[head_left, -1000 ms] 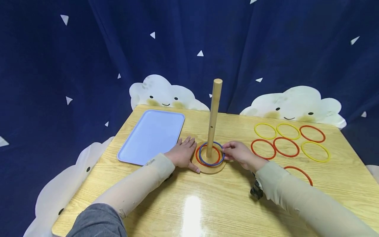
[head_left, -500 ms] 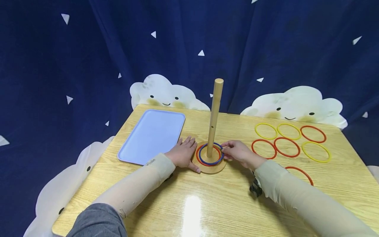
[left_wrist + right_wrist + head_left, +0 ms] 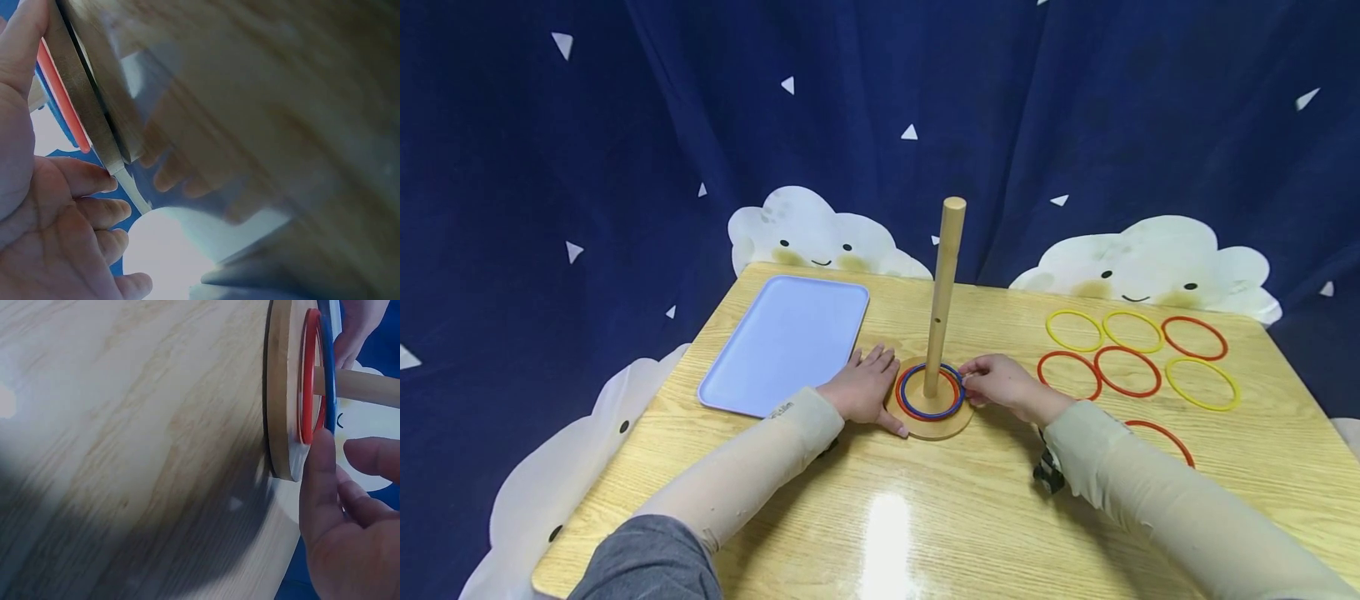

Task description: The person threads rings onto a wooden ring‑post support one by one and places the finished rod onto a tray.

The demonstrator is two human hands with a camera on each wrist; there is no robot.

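Observation:
A wooden post (image 3: pixel 944 292) stands upright on a round wooden base (image 3: pixel 934 430). Around the foot of the post lies a red ring (image 3: pixel 307 381), and a blue ring (image 3: pixel 330 381) rests over it, nearly lined up. My left hand (image 3: pixel 867 387) lies flat with spread fingers against the left side of the base, thumb at its front edge. At the right side is my right hand (image 3: pixel 1003 387). Its thumb (image 3: pixel 321 456) reaches the blue ring's edge, while the index finger stands apart from the thumb.
Left of the base lies a pale blue tray (image 3: pixel 782 342). Several loose rings are laid out on the table's right side, among them a yellow ring (image 3: pixel 1234 392) and a red ring (image 3: pixel 1157 379). Another red ring (image 3: pixel 1180 446) is partly behind the right forearm. A dark blue curtain (image 3: pixel 850 125) hangs behind.
The blue ring has shifted slightly left and settled more evenly over the red one, with the right hand staying at its edge. The left hand has stayed put.

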